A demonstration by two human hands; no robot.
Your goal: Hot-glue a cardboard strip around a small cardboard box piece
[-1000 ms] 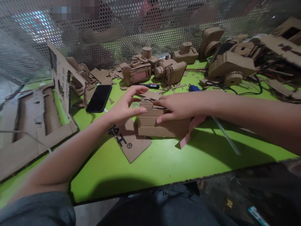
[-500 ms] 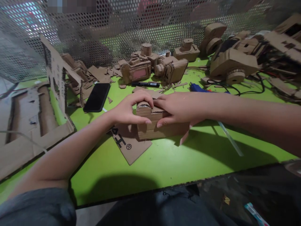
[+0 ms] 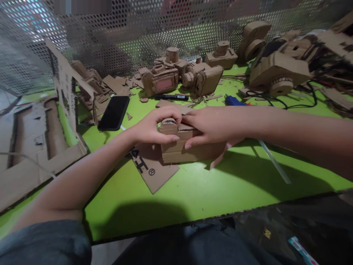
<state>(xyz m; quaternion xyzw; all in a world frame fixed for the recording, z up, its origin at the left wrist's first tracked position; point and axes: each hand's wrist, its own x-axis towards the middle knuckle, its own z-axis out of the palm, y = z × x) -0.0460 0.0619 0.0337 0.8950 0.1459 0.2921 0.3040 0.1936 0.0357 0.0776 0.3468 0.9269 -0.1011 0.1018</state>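
A brown cardboard box model (image 3: 179,150) with a rounded piece on its top left stands on the green table (image 3: 165,206). My left hand (image 3: 157,127) wraps round its left end, thumb on the near face and fingers over the top. Across the top lies my right hand (image 3: 204,127), gripping it with the thumb on the near face and fingertips near the left hand's. Its far side is hidden. Partly under the model is a flat cardboard sheet (image 3: 156,178) with black print. A pinkish strip (image 3: 219,158) hangs at its right end.
Behind are a black phone (image 3: 114,112), a black marker (image 3: 171,97), a blue glue gun (image 3: 234,101) and cardboard cameras (image 3: 165,82). Cardboard scraps lie around them. A cut cardboard frame (image 3: 73,92) leans at left. A perforated metal screen (image 3: 132,33) borders the back. A clear glue stick (image 3: 274,162) lies right.
Both hands keep nearly the same hold on the cardboard model. The view has shifted slightly, and objects at the right appear a little farther right.
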